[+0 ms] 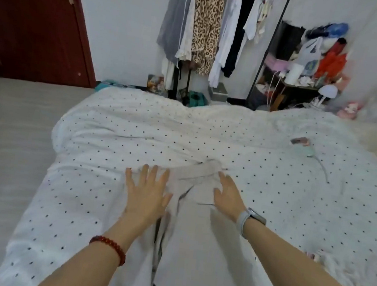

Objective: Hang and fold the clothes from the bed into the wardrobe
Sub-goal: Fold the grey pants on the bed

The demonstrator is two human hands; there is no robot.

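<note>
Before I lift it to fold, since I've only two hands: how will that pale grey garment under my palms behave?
Probably floppy: the grey garment lies flat and creased on the dotted quilt under the left hand and right hand. It looks thin, so likely light. Its long body may droop and slide.

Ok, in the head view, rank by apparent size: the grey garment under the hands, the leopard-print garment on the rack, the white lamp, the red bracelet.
1. Grey garment, though nearness inflates it.
2. Leopard-print garment.
3. White lamp and red bracelet look alike; the bracelet is far nearer, so unranked.
</note>
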